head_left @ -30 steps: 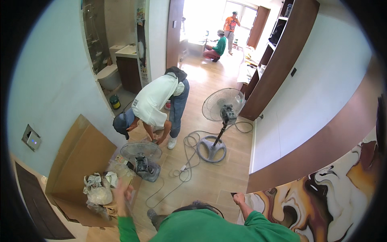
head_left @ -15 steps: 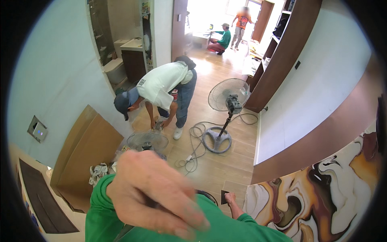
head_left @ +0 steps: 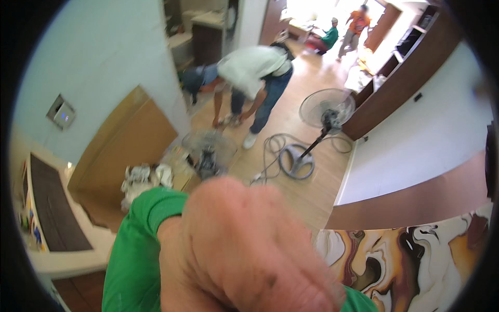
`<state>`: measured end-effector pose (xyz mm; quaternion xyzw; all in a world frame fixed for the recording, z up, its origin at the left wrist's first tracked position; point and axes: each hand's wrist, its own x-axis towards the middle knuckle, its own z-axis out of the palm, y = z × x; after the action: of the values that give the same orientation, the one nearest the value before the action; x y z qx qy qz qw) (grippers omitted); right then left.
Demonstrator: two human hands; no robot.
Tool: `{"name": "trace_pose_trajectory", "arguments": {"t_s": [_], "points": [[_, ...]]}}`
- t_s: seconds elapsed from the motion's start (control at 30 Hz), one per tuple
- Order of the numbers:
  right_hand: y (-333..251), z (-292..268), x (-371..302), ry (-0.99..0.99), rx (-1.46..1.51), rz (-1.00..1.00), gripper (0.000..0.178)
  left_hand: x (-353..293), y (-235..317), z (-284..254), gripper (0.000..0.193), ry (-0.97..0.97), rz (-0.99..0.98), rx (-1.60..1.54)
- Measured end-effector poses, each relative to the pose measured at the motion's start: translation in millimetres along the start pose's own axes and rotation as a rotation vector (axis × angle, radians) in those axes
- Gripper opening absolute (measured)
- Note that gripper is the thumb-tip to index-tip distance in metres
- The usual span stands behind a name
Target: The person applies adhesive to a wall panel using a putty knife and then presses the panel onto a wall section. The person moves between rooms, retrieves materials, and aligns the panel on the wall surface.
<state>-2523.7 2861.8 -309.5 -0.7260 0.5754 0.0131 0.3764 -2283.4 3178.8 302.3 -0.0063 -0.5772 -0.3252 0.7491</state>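
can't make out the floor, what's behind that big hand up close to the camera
Behind the blurred hand with its green sleeve, wooden floor and a small floor fan show; whatever lies directly below the hand is covered.

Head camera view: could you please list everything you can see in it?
Pedestal fan: one, grey, upright on the wooden floor.
Floor fan: one, grey, low, beside the bent-over person.
Cable: one, grey, looped by the pedestal fan's base.
Wooden board: one, brown, leaning on the left wall.
White bundles: a few, at the board's foot.
Bent-over person: one, white top, blue trousers.
Distant people: two, orange and green tops, top of picture.
Marbled panel: one, orange-brown-white, lower right.
Left hand: one, green sleeve, close to the lens, blurred.
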Motion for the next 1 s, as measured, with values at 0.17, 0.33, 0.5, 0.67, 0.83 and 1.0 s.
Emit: {"name": "trace_pose_trajectory", "arguments": {"t_s": [0.17, 0.33, 0.5, 0.67, 0.83, 1.0], "points": [[9.0, 13.3, -21.8, -0.045, -0.058, -0.050, 0.037, -2.1, 12.9, -1.5, 0.038, 0.033, 0.008, 0.085], [56.7, 8.9, 5.9, 0.067, -0.032, -0.133, 0.044, -7.8, 23.5, -9.5, 0.043, 0.019, -0.101, 0.150], [-9.5, -22.2, -52.9, 0.070, 0.049, 0.123, 0.030, -45.6, 32.8, -29.7, 0.057, 0.471, -0.381, 0.578], [52.2, -17.7, -49.0, 0.186, 0.093, 0.208, 0.032, -89.0, 14.3, -108.1, 0.069, 1.067, -0.372, 1.006], [117.0, -18.8, -50.1, 0.201, 0.041, 0.326, 0.023, -122.8, -30.7, -158.4, 0.042, 0.904, -0.862, 1.058], [156.0, -27.9, -20.3, 0.165, 0.011, 0.291, 0.028, -262.6, -112.8, -195.9, 0.027, 0.787, -1.218, 1.520]]}}
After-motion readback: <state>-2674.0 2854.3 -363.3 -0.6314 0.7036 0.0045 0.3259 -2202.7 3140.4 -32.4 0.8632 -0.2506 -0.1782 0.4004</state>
